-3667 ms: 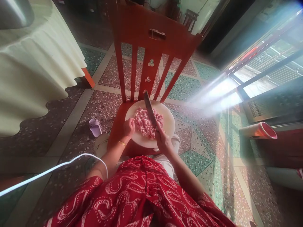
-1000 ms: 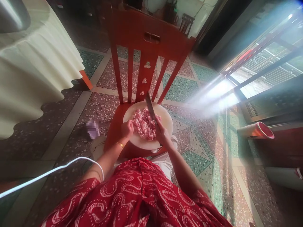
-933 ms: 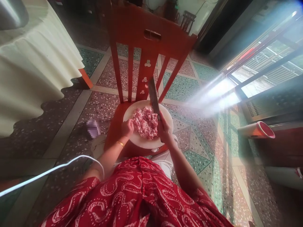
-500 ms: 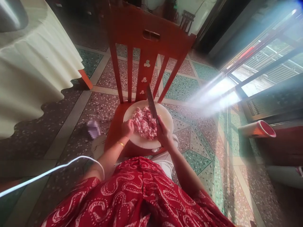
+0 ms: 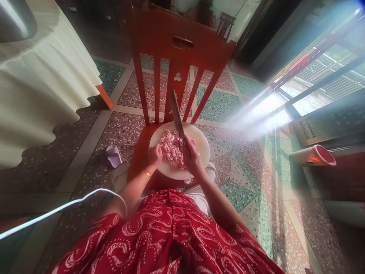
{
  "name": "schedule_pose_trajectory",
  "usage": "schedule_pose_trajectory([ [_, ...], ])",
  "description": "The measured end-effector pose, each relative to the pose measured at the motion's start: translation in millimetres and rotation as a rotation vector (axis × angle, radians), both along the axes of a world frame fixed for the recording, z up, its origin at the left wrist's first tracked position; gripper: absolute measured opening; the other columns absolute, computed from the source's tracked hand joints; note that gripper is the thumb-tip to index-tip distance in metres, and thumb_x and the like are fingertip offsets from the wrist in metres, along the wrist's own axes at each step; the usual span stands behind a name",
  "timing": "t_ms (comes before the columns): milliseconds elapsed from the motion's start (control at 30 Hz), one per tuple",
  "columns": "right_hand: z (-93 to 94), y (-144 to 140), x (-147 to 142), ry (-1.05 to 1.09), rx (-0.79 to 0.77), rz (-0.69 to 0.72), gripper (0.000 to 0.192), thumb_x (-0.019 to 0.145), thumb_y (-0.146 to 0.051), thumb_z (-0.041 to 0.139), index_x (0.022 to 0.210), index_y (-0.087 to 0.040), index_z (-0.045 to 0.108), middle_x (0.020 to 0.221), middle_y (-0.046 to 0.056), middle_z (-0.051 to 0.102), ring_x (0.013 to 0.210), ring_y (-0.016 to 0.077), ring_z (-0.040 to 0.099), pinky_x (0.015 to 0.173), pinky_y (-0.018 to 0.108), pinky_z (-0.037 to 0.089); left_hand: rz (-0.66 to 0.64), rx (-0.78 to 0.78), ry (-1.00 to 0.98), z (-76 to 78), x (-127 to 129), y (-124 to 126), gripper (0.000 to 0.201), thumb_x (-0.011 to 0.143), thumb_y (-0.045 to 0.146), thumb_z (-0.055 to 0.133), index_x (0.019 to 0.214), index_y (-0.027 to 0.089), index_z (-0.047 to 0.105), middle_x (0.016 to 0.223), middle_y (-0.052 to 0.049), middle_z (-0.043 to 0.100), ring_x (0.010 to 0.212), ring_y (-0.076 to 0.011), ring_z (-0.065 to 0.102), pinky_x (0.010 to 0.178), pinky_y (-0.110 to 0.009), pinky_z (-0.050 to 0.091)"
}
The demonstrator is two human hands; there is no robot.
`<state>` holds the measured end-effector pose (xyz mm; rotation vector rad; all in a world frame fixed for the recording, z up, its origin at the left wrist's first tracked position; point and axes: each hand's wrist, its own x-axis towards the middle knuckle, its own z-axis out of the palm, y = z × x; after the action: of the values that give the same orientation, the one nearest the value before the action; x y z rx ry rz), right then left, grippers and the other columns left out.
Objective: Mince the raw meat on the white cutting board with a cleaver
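A round white cutting board (image 5: 200, 147) lies on the seat of a red wooden chair (image 5: 173, 45). A heap of chopped pink meat (image 5: 172, 148) covers its middle. My right hand (image 5: 191, 158) grips the handle of a cleaver (image 5: 176, 115), whose blade is lifted above the meat and points away from me. My left hand (image 5: 155, 155) rests curled at the left side of the heap, a gold bangle on its wrist.
A table with a pale cloth (image 5: 42, 83) stands at the left. A lilac slipper (image 5: 113, 155) lies on the patterned tile floor beside the chair. A white cable (image 5: 62, 206) crosses my lap area. A red cup-like object (image 5: 313, 157) sits at the right near a sunlit window.
The cleaver goes up and down over the meat; it is now raised higher and shifted left compared with half a second ago. My left hand has stayed beside the heap.
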<state>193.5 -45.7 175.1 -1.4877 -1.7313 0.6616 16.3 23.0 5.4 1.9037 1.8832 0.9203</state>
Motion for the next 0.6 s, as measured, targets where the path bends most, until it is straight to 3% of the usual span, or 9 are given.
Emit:
schedule_pose_trajectory([
  [100, -14.4, 14.3, -11.2, -0.032, -0.018, -0.003, 0.051, 0.095, -0.030, 0.035, 0.145, -0.019, 0.040, 0.124, 0.010, 0.064, 0.103, 0.0190, 0.064, 0.091, 0.028, 0.049, -0.002, 0.001, -0.007, 1.2, -0.6, -1.1, 0.027, 0.090, 0.025, 0.037, 0.094, 0.017, 0.062, 0.087, -0.011, 0.069, 0.081, -0.0230, 0.063, 0.077, -0.035, 0.044],
  [200, -39.5, 10.6, -8.6, -0.140, -0.310, 0.041, 0.051, 0.093, -0.025, 0.040, 0.143, -0.012, 0.044, 0.095, 0.011, 0.073, 0.075, 0.0184, 0.069, 0.075, 0.027, 0.053, -0.005, -0.008, -0.008, 3.8, -1.3, -2.8, 0.025, 0.089, 0.027, 0.041, 0.093, 0.017, 0.063, 0.083, -0.010, 0.069, 0.078, -0.0235, 0.063, 0.073, -0.035, 0.044],
  [267, -40.7, 0.7, 0.1, -0.160, -0.403, 0.045, 0.050, 0.093, -0.025, 0.040, 0.142, -0.013, 0.045, 0.085, 0.008, 0.073, 0.064, 0.0170, 0.067, 0.069, 0.028, 0.054, -0.006, -0.019, 0.000, 4.4, -1.2, -2.8, 0.024, 0.089, 0.027, 0.040, 0.092, 0.018, 0.063, 0.083, -0.009, 0.069, 0.077, -0.0227, 0.063, 0.072, -0.034, 0.045],
  [333, -27.3, -6.2, 7.9, -0.118, -0.333, 0.033, 0.050, 0.094, -0.029, 0.039, 0.143, -0.019, 0.044, 0.093, 0.007, 0.073, 0.068, 0.0166, 0.067, 0.071, 0.028, 0.054, 0.003, -0.016, 0.013, 3.5, -0.7, -1.7, 0.026, 0.090, 0.025, 0.038, 0.092, 0.018, 0.063, 0.085, -0.009, 0.069, 0.078, -0.0217, 0.063, 0.073, -0.033, 0.045],
  [433, -4.7, 2.0, 7.8, -0.018, -0.103, -0.005, 0.051, 0.095, -0.033, 0.039, 0.145, -0.025, 0.040, 0.119, 0.005, 0.067, 0.091, 0.0180, 0.067, 0.083, 0.029, 0.052, 0.006, 0.014, 0.020, 1.0, 0.0, 0.1, 0.027, 0.089, 0.022, 0.036, 0.094, 0.017, 0.062, 0.089, -0.010, 0.070, 0.081, -0.0214, 0.064, 0.076, -0.033, 0.045],
  [500, -5.0, 16.1, 1.6, 0.031, -0.009, -0.033, 0.052, 0.095, -0.032, 0.036, 0.146, -0.022, 0.038, 0.126, 0.006, 0.063, 0.104, 0.0184, 0.063, 0.091, 0.029, 0.049, 0.003, 0.019, 0.020, 0.3, 0.1, 0.1, 0.028, 0.089, 0.022, 0.036, 0.094, 0.016, 0.063, 0.089, -0.010, 0.070, 0.081, -0.0217, 0.064, 0.076, -0.033, 0.046],
  [600, -25.6, 29.6, -3.9, -0.049, -0.184, -0.032, 0.052, 0.094, -0.028, 0.036, 0.144, -0.016, 0.042, 0.119, 0.011, 0.066, 0.103, 0.0208, 0.064, 0.090, 0.032, 0.049, 0.002, 0.016, 0.018, 2.3, 0.0, -1.8, 0.028, 0.089, 0.021, 0.035, 0.094, 0.015, 0.063, 0.088, -0.010, 0.070, 0.082, -0.0216, 0.064, 0.076, -0.033, 0.046],
])
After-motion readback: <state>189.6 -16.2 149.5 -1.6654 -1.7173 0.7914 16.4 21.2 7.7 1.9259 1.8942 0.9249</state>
